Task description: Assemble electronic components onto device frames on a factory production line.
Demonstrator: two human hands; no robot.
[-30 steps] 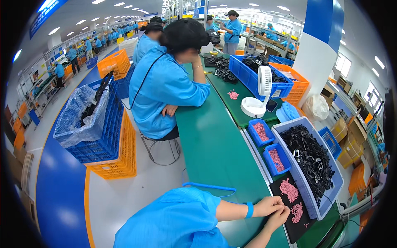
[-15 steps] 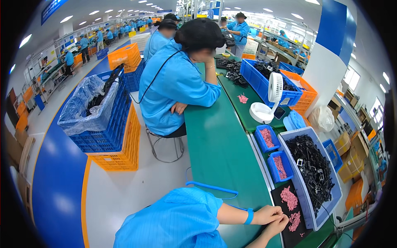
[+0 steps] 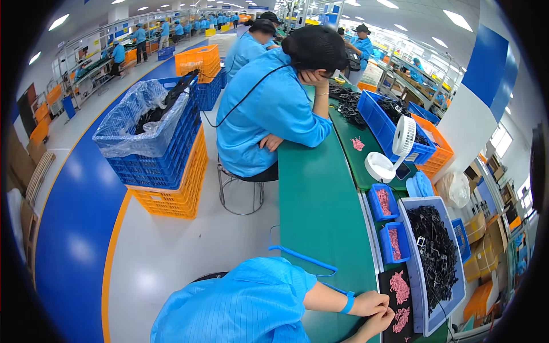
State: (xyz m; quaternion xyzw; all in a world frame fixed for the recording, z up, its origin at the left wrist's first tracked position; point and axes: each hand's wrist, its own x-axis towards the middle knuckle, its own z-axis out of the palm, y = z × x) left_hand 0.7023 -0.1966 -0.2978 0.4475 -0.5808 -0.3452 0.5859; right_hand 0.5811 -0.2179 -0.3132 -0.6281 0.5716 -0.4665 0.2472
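Note:
My left hand, with a blue wrist strap on its wrist, meets my right hand over the edge of the green table. Fingertips of both are pinched together; whatever lies between them is too small or hidden to make out. Just beyond them a black mat carries two heaps of small pink pieces, the upper heap and the lower heap. Farther along, two small blue bins, the nearer bin and the farther bin, hold more pink pieces.
A large grey-blue crate of black parts stands right of the mat. A white fan sits farther up the table. A coiled blue cord crosses the table edge. A seated co-worker leans on the table; stacked crates stand at left.
The view has shifted, so the surroundings sit farther right in the picture. My hands stay together beside the pink heaps, with slight finger movement. The co-worker keeps the same leaning pose.

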